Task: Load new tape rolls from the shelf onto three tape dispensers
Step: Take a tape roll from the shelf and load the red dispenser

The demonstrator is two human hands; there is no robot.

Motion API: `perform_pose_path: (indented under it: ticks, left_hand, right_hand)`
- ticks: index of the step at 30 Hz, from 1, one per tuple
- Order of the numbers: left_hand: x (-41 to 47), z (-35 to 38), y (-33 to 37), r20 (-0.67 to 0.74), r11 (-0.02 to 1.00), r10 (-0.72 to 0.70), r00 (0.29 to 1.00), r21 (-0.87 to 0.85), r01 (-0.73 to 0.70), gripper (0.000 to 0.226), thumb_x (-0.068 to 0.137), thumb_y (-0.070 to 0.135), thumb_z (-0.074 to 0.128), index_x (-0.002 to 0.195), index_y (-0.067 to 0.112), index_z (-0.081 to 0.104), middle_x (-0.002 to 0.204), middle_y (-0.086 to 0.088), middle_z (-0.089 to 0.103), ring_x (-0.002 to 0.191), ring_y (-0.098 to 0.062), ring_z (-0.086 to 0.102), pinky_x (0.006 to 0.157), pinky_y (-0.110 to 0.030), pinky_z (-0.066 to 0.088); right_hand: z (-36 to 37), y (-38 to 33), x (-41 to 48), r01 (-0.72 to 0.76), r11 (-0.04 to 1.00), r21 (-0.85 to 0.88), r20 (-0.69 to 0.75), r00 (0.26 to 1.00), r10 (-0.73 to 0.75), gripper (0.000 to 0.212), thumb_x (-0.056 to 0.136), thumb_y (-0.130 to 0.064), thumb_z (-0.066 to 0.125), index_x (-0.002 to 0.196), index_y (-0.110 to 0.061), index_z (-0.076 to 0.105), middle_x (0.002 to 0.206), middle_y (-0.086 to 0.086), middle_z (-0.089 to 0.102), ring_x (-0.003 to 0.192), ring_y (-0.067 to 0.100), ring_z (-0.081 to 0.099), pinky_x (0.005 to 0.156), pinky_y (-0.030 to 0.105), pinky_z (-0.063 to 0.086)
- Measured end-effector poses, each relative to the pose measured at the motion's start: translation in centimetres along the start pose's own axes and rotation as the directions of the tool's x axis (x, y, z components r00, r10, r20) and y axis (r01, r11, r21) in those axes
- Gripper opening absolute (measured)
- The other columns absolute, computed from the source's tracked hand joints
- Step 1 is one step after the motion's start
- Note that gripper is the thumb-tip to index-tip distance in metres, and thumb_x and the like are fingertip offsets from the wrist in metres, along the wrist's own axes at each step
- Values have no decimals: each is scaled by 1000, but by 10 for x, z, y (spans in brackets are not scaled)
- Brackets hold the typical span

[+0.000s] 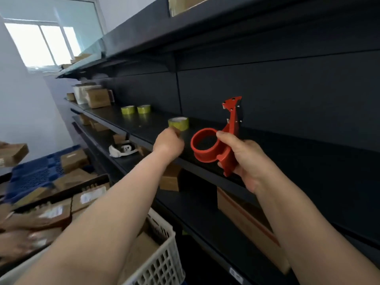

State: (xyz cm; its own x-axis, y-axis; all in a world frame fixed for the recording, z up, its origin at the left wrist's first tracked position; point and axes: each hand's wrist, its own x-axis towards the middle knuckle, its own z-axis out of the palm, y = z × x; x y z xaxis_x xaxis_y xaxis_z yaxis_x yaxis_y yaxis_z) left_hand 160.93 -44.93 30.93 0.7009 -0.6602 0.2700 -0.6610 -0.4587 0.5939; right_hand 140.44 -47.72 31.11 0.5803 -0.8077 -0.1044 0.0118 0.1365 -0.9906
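Observation:
My right hand (244,161) grips a red tape dispenser (218,145) by its handle, its empty round core facing left and its cutter end pointing up. My left hand (168,142) reaches over the black shelf (156,128), fingers curled just in front of a yellow-green tape roll (178,123) that lies flat on the shelf; whether the fingers touch it is hidden. Two more yellow-green tape rolls (135,109) lie side by side farther left on the same shelf.
Cardboard boxes (96,97) stand at the shelf's far left end. A white device (123,150) lies on the shelf below. A white plastic crate (162,254) with boxes sits under my left arm, and a blue pallet (35,173) with cartons lies on the floor.

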Motion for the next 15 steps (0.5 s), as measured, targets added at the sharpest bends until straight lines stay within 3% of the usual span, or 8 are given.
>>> perform_pose_path:
  ticks: [4,8,12,15]
  left_hand:
    - [70,8,-22,105,982,62,993,170,-79,49,93,13,50,141,6,41,140,-18,50,130,-38,43,101,-43,41]
    - [126,25,-35,194,943,80,978,303,-138,64,94,13,49,152,11,23,155,-14,31,140,-38,27,108,-51,35]
    - [163,40,-42,253,896,139,958,380,-230,72,93,10,50,155,17,15,162,-8,19,149,-32,11,116,-57,22]
    - [179,50,-42,283,856,157,946,438,-273,68,92,11,51,154,15,21,159,-12,26,147,-34,17,117,-59,19]
  right_hand:
    - [26,-2,37,8,1000,11,-91,996,-7,65,75,-54,72,120,-8,60,99,9,67,107,29,63,102,47,46]
    - [38,1,61,20,1000,12,-155,988,-18,56,78,-49,72,114,-8,63,86,3,69,99,23,67,101,44,49]
    - [41,6,71,27,1000,9,-202,979,-25,36,80,-45,71,96,-13,68,70,-4,68,83,16,67,102,46,48]
    - [42,10,75,31,999,19,-252,968,-25,38,80,-45,71,100,-13,69,71,-4,68,80,15,68,102,46,49]
